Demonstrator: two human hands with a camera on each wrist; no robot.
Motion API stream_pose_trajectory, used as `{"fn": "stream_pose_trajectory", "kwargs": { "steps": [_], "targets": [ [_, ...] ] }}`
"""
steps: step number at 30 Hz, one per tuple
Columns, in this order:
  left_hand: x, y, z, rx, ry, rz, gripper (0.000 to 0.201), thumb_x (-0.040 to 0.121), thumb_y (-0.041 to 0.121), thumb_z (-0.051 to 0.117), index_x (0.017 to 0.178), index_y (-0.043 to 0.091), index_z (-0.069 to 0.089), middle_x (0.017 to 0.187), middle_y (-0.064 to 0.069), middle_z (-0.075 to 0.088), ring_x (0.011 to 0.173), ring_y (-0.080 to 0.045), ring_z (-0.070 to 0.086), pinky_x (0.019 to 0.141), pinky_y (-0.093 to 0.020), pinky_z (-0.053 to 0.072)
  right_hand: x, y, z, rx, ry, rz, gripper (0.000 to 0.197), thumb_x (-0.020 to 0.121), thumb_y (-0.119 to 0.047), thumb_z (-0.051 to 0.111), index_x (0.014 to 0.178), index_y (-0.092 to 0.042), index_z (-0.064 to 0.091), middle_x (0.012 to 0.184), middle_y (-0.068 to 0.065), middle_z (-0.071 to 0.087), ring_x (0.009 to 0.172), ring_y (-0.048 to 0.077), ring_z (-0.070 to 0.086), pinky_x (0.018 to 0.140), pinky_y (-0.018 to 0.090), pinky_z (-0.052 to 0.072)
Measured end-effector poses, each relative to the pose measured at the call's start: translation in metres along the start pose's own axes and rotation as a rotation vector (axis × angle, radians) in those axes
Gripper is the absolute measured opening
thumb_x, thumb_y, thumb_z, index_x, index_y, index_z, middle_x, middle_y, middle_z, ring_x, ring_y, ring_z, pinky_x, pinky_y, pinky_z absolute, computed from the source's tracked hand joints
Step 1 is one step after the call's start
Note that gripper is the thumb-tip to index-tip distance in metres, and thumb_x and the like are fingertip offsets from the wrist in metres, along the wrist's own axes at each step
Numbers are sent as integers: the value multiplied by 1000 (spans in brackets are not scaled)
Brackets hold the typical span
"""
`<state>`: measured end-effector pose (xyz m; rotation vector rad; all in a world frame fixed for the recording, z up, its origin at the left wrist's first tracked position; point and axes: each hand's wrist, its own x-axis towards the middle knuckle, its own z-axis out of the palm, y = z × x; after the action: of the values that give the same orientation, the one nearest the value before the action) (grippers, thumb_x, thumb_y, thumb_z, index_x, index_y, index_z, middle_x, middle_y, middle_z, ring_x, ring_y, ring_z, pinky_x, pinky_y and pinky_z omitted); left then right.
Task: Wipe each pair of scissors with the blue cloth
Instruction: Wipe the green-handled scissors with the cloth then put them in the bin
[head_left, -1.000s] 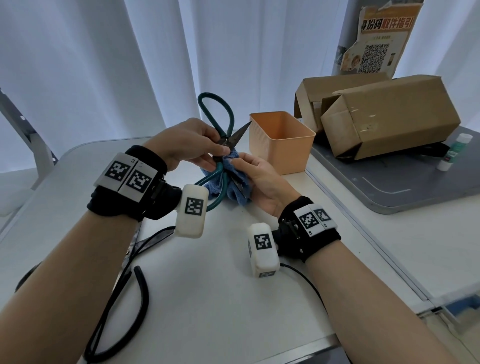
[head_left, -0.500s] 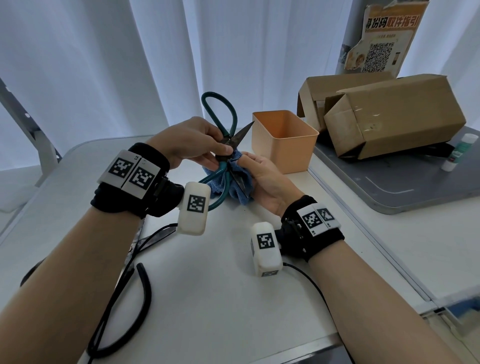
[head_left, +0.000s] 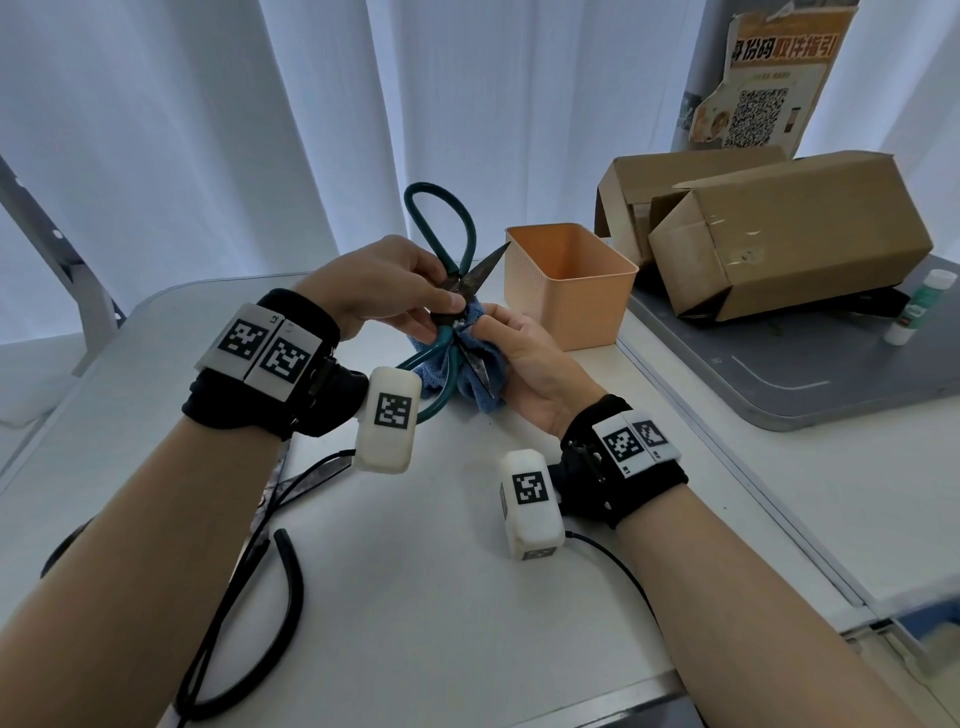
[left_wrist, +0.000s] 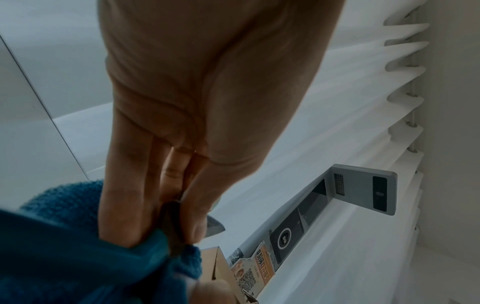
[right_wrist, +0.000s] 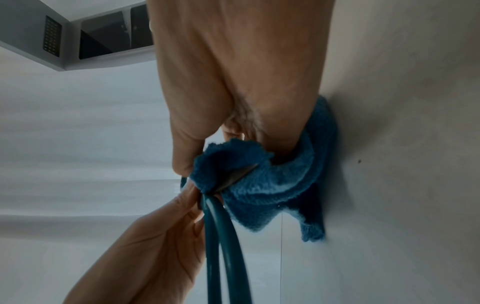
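Scissors (head_left: 457, 291) with green loop handles hang open above the table (head_left: 415, 597), pinched at the pivot by the left hand (head_left: 384, 291). Stiff steel with sharp edges, probably hefty; the pivot seems the safest hold. Soft blue cloth (head_left: 472, 364), bunched in the right hand (head_left: 524, 358), wraps the lower blade.

Orange bin (head_left: 571, 283) beside hands (head_left: 452, 322)

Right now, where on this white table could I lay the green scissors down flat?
Bare tabletop lies between your forearms, near the front edge. Another strip runs right of the right hand, below the grey tray. Crowded: black cables on the left, orange bin behind.
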<state>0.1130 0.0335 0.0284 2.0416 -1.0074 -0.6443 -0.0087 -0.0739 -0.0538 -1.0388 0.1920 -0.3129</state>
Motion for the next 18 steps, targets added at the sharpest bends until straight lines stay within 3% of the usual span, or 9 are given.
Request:
{"fn": "stream_pose_trajectory", "kwargs": {
  "steps": [4, 8, 10, 15, 18],
  "targets": [
    [0, 0, -2, -8, -3, 4, 19, 90, 13, 71, 104, 1, 68, 101, -22, 72, 88, -27, 73, 73, -27, 61, 0, 0, 1, -16, 6, -8, 6, 98, -7, 52, 102, -9, 56, 104, 16, 63, 93, 25, 65, 71, 32, 59],
    [0, 0, -3, -7, -2, 4, 18, 91, 12, 70, 105, 2, 68, 101, -20, 73, 85, -23, 73, 70, -26, 61, -1, -3, 1, 14, -27, -5, 11, 98, 0, 48, 105, -7, 51, 97, 15, 65, 83, 25, 68, 61, 32, 57],
    [0, -1, -5, -9, 9, -1, 18, 90, 13, 70, 105, 2, 68, 102, -21, 73, 87, -27, 72, 70, -26, 61, -2, -3, 1, 20, -38, -6, 16, 97, 1, 49, 110, -8, 49, 97, 15, 66, 81, 23, 70, 63, 32, 58],
    [0, -1, -5, -15, 12, -4, 18, 90, 13, 71, 105, 2, 68, 105, -24, 71, 97, -33, 71, 73, -28, 62, -2, -1, 4, 1, -12, -2, 5, 98, -5, 52, 98, -10, 51, 98, 14, 64, 84, 22, 66, 61, 29, 56],
    [0, -1, -5, -23, 18, -10, 19, 90, 13, 71, 107, 3, 68, 103, -22, 72, 97, -33, 72, 72, -27, 62, -1, -2, 2, 7, -33, -12, 9, 98, -1, 48, 103, -9, 50, 98, 14, 64, 82, 22, 68, 63, 30, 57]
  ]
}}
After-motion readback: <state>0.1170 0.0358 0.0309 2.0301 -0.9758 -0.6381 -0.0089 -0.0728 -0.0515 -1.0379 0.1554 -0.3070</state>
